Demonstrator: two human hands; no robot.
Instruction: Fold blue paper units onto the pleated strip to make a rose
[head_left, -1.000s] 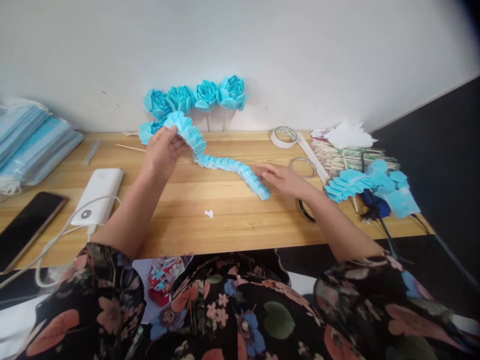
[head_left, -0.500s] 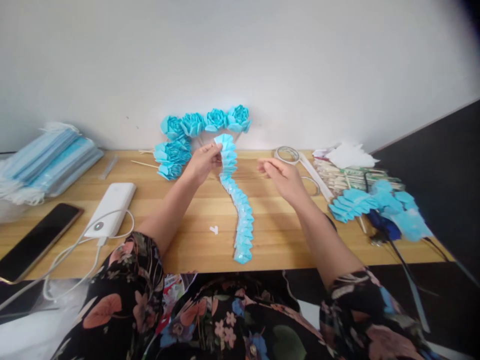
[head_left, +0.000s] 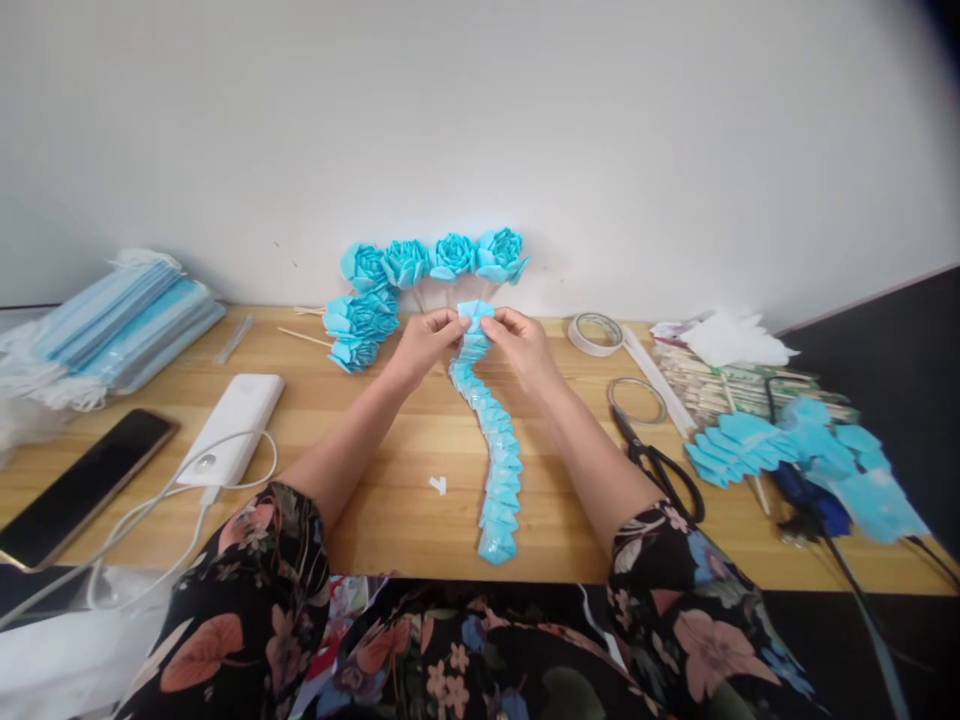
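Note:
A long pleated strip of light blue paper petals (head_left: 501,470) curves down the middle of the table, its lower end near the front edge. My left hand (head_left: 431,345) pinches the left side of its upper end between thumb and fingers. On the opposite side my right hand (head_left: 521,345) grips the same end, thumb close to the other thumb. Just behind the hands, finished blue paper flowers (head_left: 454,257) on thin sticks lie in a row. More blue flowers (head_left: 358,318) are bunched left of my left hand. A small white paper scrap (head_left: 438,486) rests left of the strip.
At right are a tape roll (head_left: 595,334), a thinner ring (head_left: 636,400), black scissors (head_left: 660,465), a pile of sticks (head_left: 720,378) and another pleated blue strip (head_left: 742,447). Packed face masks (head_left: 127,325), a phone (head_left: 86,487) and a white power bank (head_left: 232,428) with a cable lie left.
My right hand has moved left from beside the strip and now grips its top end along with my left hand. The view has shifted slightly, uncovering the scissors.

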